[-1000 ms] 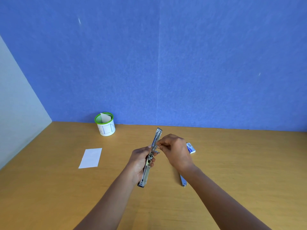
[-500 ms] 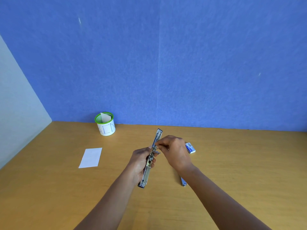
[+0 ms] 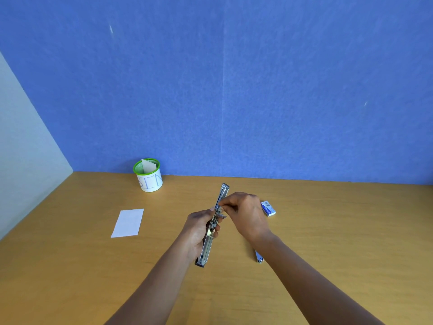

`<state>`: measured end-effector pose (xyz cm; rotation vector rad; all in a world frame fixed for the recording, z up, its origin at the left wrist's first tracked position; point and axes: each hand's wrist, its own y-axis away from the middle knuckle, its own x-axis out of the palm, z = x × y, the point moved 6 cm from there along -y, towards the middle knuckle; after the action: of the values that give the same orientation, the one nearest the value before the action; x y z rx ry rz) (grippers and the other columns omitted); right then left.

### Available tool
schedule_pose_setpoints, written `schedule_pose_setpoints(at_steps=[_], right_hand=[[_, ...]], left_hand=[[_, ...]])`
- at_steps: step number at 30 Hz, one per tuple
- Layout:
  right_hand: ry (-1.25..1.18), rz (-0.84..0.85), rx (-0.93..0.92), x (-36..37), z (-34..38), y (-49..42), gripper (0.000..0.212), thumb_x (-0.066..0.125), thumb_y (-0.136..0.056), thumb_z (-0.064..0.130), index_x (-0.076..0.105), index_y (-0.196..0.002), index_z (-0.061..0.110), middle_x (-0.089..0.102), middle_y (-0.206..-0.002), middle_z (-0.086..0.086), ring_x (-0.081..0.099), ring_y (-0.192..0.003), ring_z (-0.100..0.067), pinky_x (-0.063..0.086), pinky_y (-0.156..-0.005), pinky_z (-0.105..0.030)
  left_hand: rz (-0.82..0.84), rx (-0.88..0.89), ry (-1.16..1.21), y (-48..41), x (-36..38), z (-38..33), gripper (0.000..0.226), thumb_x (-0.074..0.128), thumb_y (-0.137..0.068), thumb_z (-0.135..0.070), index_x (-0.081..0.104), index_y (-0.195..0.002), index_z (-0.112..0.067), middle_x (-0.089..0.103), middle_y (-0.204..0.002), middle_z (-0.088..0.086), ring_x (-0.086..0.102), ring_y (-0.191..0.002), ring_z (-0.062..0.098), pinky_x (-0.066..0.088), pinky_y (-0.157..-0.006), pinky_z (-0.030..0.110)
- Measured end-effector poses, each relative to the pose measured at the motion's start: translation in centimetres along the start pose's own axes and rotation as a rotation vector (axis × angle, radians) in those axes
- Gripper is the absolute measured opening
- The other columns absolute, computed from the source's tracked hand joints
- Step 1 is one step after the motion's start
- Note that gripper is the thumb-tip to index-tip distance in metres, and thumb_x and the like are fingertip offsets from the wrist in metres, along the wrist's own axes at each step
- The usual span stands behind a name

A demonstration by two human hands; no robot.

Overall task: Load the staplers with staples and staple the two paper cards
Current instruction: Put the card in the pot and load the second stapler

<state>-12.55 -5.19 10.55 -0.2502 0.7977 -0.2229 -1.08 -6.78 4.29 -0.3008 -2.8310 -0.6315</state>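
Head camera, left hand: clenched round the opened long silver metal stapler, held over the tan wooden table.
Right hand: fingertips pinching the stapler's upper rail — staples indiscernible.
Blue-and-white staple box: just beyond right hand.
White paper card: flat, well left.

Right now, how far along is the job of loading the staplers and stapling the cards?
Done: one stapler is swung open. In hand: the left hand grips it while the right hand pinches at its staple channel. Left: the second stapler lies on the table, and the white card lies alone, unstapled.
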Motion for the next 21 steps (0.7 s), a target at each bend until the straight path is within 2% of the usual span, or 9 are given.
schedule_pose_setpoints(at_steps=[21], right_hand=[[0.045, 0.043, -0.02, 0.3, 0.37, -0.16, 0.017, 0.059, -0.086, 0.002, 0.073, -0.095, 0.005, 0.071, -0.096, -0.007, 0.064, -0.087, -0.014, 0.039, -0.071, -0.007]], left_hand=[[0.008, -0.029, 0.024, 0.07, -0.04, -0.05, 0.023, 0.049, -0.096, -0.014, 0.067, -0.086, -0.002, 0.06, -0.058, 0.003, 0.049, -0.046, 0.011, 0.04, -0.043, 0.02]])
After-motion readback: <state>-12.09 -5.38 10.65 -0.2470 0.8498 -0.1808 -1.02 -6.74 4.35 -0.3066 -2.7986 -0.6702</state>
